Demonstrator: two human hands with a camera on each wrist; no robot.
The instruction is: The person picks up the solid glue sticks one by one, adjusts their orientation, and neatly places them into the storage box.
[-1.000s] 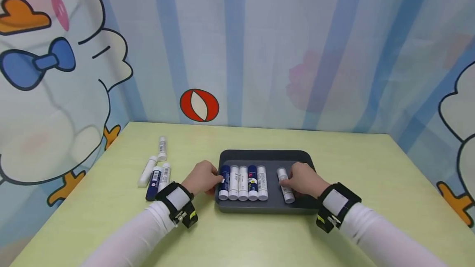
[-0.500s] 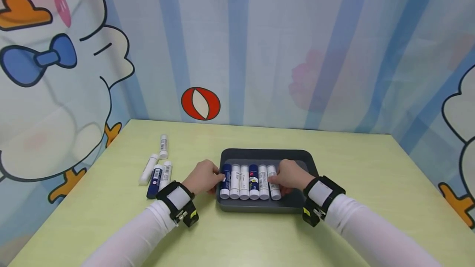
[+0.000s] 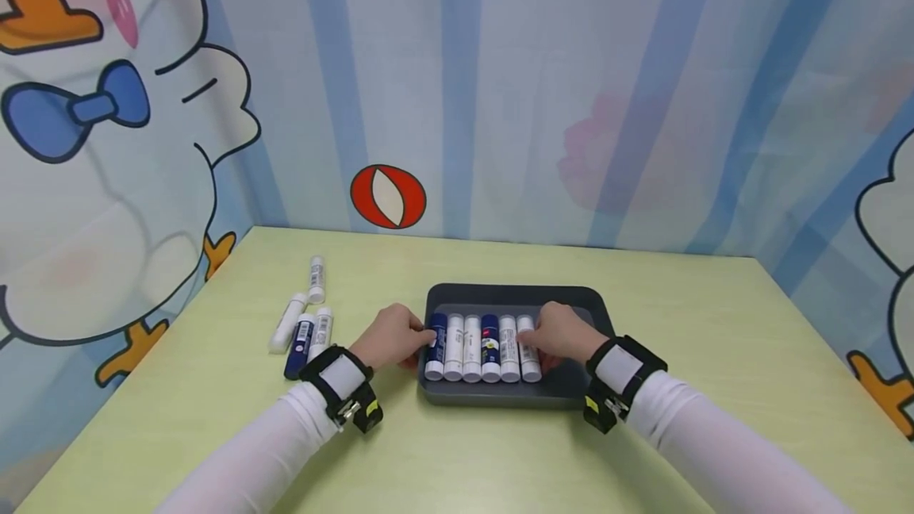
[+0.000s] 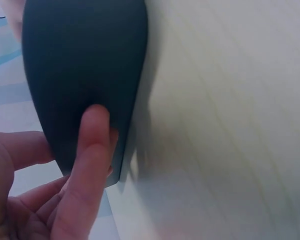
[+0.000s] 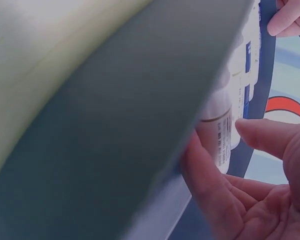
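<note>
The left hand (image 3: pixel 391 337) grips the left rim of a dark gray tray (image 3: pixel 500 399), thumb over the edge. Inside, six glue sticks stand side by side in a row, filling its left and middle; the right hand (image 3: pixel 564 331) pinches the rightmost white glue stick (image 3: pixel 529 361). Left on the table (image 3: pixel 457 462) lie three white glue sticks (image 3: pixel 289 324) and a navy glue stick (image 3: pixel 299 346).

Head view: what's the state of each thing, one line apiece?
Tray: flat on the table.
Six tubes: lying side by side in the tray.
Four loose tubes: lying on the table, left of the tray.
Left grip: pinching the tray's left side.
Right grip: holding the row's rightmost tube.
Wristbands: strapped on.
</note>
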